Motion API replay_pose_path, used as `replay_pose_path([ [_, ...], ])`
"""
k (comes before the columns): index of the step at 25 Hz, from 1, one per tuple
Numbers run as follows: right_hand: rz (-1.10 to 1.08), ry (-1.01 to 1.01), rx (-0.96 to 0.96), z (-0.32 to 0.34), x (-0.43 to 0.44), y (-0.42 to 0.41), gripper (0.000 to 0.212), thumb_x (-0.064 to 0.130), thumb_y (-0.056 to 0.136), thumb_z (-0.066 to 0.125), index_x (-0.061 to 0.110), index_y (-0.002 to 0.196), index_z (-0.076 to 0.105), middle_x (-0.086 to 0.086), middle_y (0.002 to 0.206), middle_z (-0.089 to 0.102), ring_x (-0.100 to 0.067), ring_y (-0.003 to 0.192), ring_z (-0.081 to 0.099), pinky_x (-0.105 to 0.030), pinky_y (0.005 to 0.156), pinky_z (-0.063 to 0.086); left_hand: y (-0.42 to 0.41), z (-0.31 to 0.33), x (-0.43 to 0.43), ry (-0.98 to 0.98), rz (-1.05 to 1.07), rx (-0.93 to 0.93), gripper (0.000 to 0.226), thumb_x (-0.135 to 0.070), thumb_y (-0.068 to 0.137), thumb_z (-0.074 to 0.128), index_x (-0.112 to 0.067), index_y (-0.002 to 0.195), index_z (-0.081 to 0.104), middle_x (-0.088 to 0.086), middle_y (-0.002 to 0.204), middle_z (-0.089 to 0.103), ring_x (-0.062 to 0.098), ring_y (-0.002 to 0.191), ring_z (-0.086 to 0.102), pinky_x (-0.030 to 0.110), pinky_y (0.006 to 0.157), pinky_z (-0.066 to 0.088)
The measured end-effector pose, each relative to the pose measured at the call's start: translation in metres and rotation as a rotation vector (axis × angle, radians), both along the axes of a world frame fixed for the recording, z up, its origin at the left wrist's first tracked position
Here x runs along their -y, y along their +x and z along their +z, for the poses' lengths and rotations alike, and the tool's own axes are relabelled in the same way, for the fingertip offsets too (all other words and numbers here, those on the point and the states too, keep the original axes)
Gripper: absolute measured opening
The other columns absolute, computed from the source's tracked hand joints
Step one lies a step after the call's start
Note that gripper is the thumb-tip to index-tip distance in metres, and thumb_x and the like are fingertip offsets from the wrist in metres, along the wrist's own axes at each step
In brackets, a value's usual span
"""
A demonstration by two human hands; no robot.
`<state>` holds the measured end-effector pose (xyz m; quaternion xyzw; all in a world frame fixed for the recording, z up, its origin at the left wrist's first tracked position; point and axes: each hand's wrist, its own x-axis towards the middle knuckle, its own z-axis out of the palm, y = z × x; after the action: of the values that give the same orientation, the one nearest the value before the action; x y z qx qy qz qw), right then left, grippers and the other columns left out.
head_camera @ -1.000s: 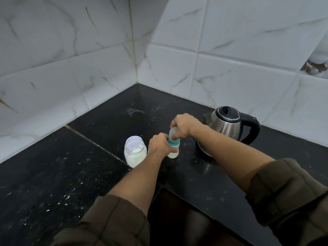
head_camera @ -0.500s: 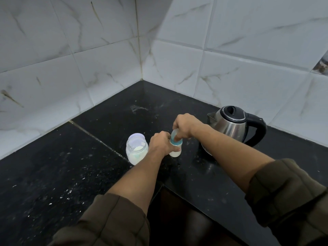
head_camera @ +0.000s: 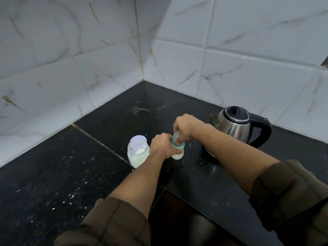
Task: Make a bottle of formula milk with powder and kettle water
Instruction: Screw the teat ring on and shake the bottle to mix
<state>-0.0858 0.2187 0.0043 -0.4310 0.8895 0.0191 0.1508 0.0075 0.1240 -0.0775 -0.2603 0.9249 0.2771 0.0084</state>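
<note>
Teal-collared bottle (head_camera: 178,148) stands on the counter, left hand (head_camera: 162,145) gripping its body, right hand (head_camera: 185,127) closed on its top.

Dim, cool, even light — the tiled walls (head_camera: 230,50) read grey-white with a darker band near the corner. Soft sheen on the black worktop (head_camera: 53,174) and the kettle (head_camera: 236,126). Wide-angle bending at the edges — slightly soft throughout.

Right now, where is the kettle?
In the head view the kettle stands on the black counter at the right, near the tiled wall, just beyond the right hand and the small bottle.
</note>
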Motion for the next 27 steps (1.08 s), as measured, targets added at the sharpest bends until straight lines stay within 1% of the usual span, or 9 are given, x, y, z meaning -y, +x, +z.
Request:
replay_pose_path([
  [3,0.104,-0.039,-0.063,-0.009,-0.015,-0.007,0.054,0.044,0.083,0.080,0.029,0.133,0.066,0.003,0.119,0.070,-0.022,0.110,0.066,-0.038,0.090,0.056,0.000,0.002,-0.001,-0.025,-0.008,0.009,0.045,-0.049,0.065,0.087,-0.025,0.100,0.073,-0.006,0.091,0.074,0.016,0.088,0.068,0.036,0.080,0.057],
  [5,0.126,-0.116,-0.059,-0.021,-0.032,-0.011,0.090,0.052,0.085,0.075,0.032,0.162,0.032,0.000,0.138,0.061,-0.024,0.125,0.060,-0.043,0.101,0.053,0.002,0.006,-0.002,-0.014,0.012,-0.016,0.043,-0.050,0.064,0.086,-0.024,0.095,0.072,-0.006,0.086,0.073,0.016,0.084,0.067,0.034,0.076,0.056],
  [8,0.074,-0.238,0.082,-0.034,-0.054,-0.012,0.129,0.047,0.080,0.082,0.035,0.164,-0.015,-0.004,0.157,0.048,-0.025,0.130,0.059,-0.044,0.108,0.050,-0.001,0.020,-0.002,0.011,0.025,-0.086,0.042,-0.053,0.061,0.086,-0.025,0.088,0.069,-0.008,0.082,0.071,0.013,0.079,0.066,0.032,0.073,0.054],
  [11,0.022,-0.379,0.160,-0.041,-0.059,-0.013,0.139,0.037,0.079,0.083,0.039,0.156,-0.033,-0.005,0.148,0.054,-0.024,0.117,0.065,-0.040,0.106,0.051,-0.007,0.042,-0.003,0.035,0.025,-0.154,0.038,-0.052,0.057,0.083,-0.027,0.082,0.069,-0.010,0.078,0.071,0.010,0.078,0.066,0.031,0.074,0.055],
  [15,-0.050,-0.634,0.148,-0.021,-0.050,-0.017,0.128,0.040,0.086,0.082,0.035,0.163,-0.020,0.000,0.129,0.067,-0.017,0.103,0.067,-0.040,0.102,0.053,-0.018,0.080,0.000,0.088,0.012,-0.288,0.033,-0.050,0.056,0.084,-0.025,0.072,0.069,-0.013,0.065,0.068,0.004,0.066,0.064,0.025,0.066,0.051],
  [18,0.024,-0.744,0.066,0.006,-0.049,-0.023,0.120,0.045,0.086,0.081,0.039,0.165,-0.009,0.000,0.123,0.067,-0.017,0.095,0.067,-0.036,0.092,0.054,-0.022,0.101,0.010,0.202,-0.043,-0.390,0.037,-0.051,0.065,0.086,-0.027,0.091,0.077,-0.015,0.077,0.075,0.000,0.078,0.071,0.027,0.081,0.058],
  [22,0.009,-0.887,0.019,0.048,-0.049,-0.038,0.108,0.045,0.082,0.084,0.047,0.162,0.012,0.002,0.117,0.066,-0.017,0.093,0.067,-0.035,0.090,0.055,-0.019,0.118,0.022,0.324,0.031,-0.535,0.037,-0.058,0.091,0.062,-0.030,0.111,0.073,-0.012,0.085,0.077,0.007,0.089,0.072,0.037,0.098,0.054],
  [24,-0.207,-1.228,0.172,0.071,-0.044,-0.047,0.101,0.038,0.078,0.089,0.048,0.156,0.024,0.001,0.122,0.064,-0.019,0.100,0.070,-0.037,0.090,0.060,-0.019,0.128,0.027,0.260,0.118,-0.555,0.028,-0.052,0.099,0.050,-0.035,0.108,0.070,-0.013,0.090,0.076,0.009,0.090,0.071,0.037,0.096,0.052],
  [27,-0.471,-1.714,0.794,0.107,-0.035,-0.048,0.092,0.025,0.081,0.090,0.041,0.151,0.033,-0.012,0.133,0.063,-0.029,0.106,0.075,-0.045,0.083,0.066,-0.023,0.140,0.032,0.031,0.177,-0.471,0.032,-0.037,0.101,0.045,-0.031,0.121,0.068,-0.007,0.107,0.075,0.018,0.105,0.067,0.035,0.096,0.050],
])
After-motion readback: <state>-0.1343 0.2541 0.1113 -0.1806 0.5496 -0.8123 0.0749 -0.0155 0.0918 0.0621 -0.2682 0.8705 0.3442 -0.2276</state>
